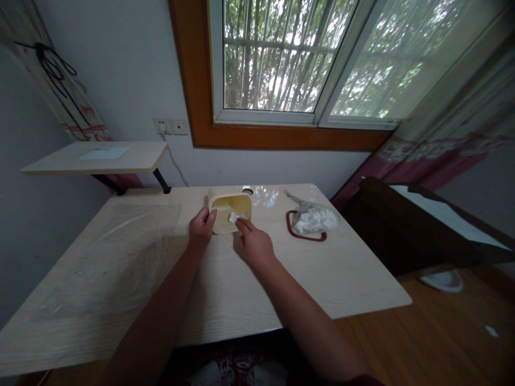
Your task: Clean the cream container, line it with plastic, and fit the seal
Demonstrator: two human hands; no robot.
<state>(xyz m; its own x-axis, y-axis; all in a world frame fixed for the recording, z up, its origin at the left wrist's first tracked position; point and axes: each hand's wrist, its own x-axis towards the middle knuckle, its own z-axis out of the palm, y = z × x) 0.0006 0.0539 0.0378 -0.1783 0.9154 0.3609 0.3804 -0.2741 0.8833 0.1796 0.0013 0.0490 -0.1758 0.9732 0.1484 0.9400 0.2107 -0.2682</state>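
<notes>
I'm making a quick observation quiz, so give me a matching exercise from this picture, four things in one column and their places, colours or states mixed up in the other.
Column one
1. Left hand
2. Right hand
3. Container
4. Clear plastic sheet

Column two
A. Pale yellow
B. Spread over the left part of the table
C. Fingertips at a small white piece
D. Gripping the container's left side

Pairs: 1-D, 2-C, 3-A, 4-B

No legible text, label, brand, number or sign anywhere.
</notes>
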